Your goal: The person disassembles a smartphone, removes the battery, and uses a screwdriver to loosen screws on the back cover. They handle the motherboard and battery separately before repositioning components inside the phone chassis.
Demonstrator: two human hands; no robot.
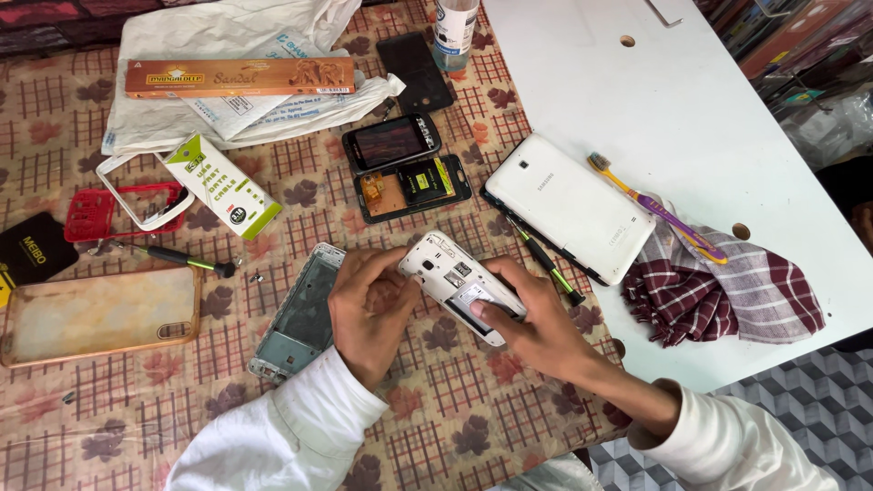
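Your left hand point(368, 309) curled around the near end of a white phone point(457, 284), back cover off, gripping it just above the patterned cloth point(109, 409). Your right hand point(538, 325) clasped the phone's other side, thumb pressed on its open back. Relative to the phone: a metal frame point(300, 314) lay just left, touching your left hand; a white tablet point(568, 205) sat up and to the right, with a screwdriver point(544, 261) between; an opened dark phone point(414, 186) lay beyond.
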